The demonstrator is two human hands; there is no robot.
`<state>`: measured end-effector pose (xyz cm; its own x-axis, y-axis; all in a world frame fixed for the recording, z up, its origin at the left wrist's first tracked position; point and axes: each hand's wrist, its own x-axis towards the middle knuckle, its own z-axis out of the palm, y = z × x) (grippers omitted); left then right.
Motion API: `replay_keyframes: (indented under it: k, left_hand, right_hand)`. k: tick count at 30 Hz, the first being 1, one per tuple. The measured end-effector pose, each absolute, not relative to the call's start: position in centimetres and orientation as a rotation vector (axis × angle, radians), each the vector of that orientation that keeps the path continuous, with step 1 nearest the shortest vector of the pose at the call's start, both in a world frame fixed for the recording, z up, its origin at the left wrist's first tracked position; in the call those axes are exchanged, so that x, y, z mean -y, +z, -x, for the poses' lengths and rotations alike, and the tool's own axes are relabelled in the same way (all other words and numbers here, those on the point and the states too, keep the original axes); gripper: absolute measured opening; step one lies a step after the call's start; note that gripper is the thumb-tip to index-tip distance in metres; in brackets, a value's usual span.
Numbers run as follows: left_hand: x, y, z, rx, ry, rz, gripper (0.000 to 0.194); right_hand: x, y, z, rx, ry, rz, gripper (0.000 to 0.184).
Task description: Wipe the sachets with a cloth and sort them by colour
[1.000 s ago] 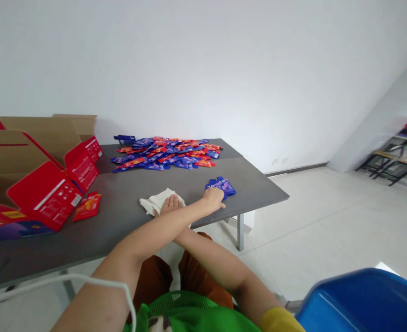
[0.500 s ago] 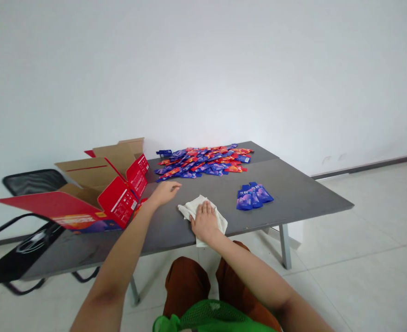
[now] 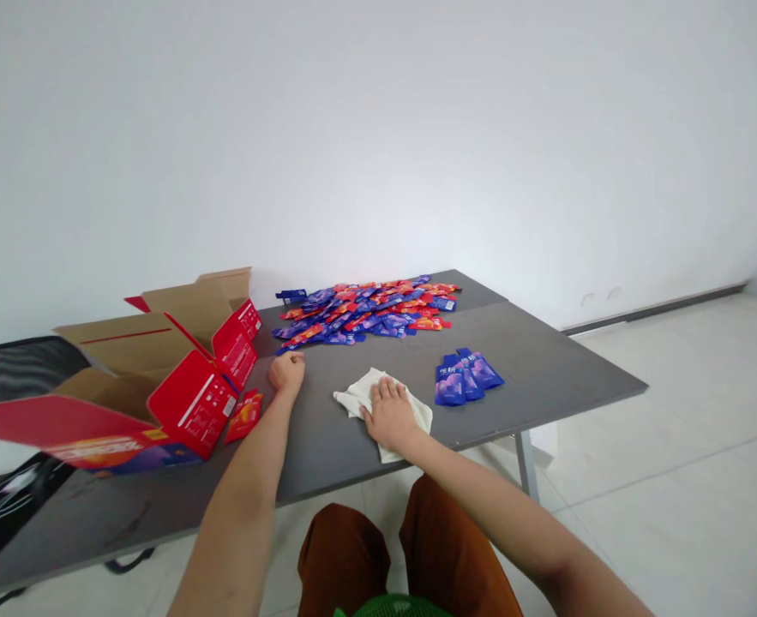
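Few blue sachets (image 3: 465,377) lie apart from the main heap (image 3: 365,310) on the gray surface (image 3: 545,364); left hand (image 3: 286,374) curled empty, right hand (image 3: 389,417) flat on a white cloth (image 3: 352,396).

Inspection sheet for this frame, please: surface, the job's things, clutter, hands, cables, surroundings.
Surface: dark grey tabletop, with a seam across it beyond the hands.
Job's things: white cloth on the tabletop.
Clutter: pile of red and blue sachets; small group of blue sachets right of the cloth; red sachet beside an open cardboard box with red flaps.
Hands: right hand flat on the cloth, fingers spread; left hand curled on the tabletop.
Cables: nothing seen.
Surroundings: white wall, pale tiled floor, black mesh chair at left.
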<state>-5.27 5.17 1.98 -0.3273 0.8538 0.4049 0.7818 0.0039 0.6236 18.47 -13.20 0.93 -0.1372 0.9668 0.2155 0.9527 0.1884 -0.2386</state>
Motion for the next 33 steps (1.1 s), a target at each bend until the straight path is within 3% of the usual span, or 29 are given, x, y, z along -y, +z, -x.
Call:
replay_keyframes:
  k: [7,13,17,20,26,33]
  left_hand:
    - [-10.5,1.6,0.0,-2.286,1.321,-1.743,0.037]
    - [-14.3,2.3,-1.3,-2.534,1.032,-1.795,0.075]
    - [-16.4,2.4,0.0,-2.483,0.686,-1.996,0.059]
    - [-16.2,1.6,1.3,-2.458,0.699,-2.096,0.041]
    - [-11.7,1.2,3.3,-2.104,0.923,-2.308,0.045]
    - [-3.8,3.8,3.9,-1.164,0.671,-2.477,0.044]
  right_hand:
    - [13.4,1.0,-18.4,2.138,0.047,1.761,0.069]
    - [13.6,1.5,-18.7,2.120,0.115,1.735,0.067]
    - [13.6,1.4,-18.8,2.103,0.118,1.724,0.066]
    - [13.5,1.3,-18.8,2.104,0.122,1.725,0.066]
    - [13.1,1.2,-18.9,2.127,0.137,1.732,0.066]
    - [13.4,1.4,-18.7,2.067,0.117,1.780,0.056]
